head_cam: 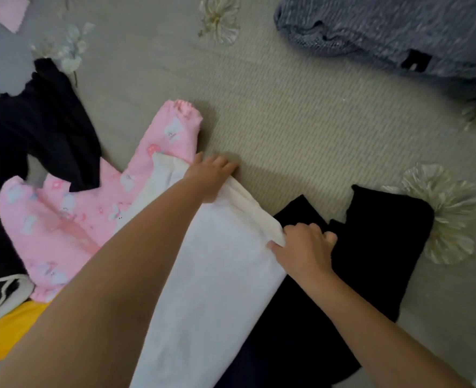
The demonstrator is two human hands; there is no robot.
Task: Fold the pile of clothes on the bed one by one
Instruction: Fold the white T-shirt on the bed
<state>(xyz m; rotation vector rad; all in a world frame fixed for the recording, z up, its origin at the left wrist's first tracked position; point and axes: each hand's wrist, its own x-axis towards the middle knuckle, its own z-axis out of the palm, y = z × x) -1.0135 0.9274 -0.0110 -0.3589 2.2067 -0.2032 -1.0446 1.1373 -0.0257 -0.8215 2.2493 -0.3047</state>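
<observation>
White garment (211, 275) lies on the bed, stretched between both hands. Left hand (210, 170) grips its far end; right hand (304, 247) pinches its near edge. Spreading apparently under way; folding follows.

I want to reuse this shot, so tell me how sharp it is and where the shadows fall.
Head view: soft overall, with motion smear across the bedspread and the blue blanket; dim, even light, no glare; the left hand casts a soft shadow beside the white garment; wide-angle stretch enlarges the forearms.
</observation>
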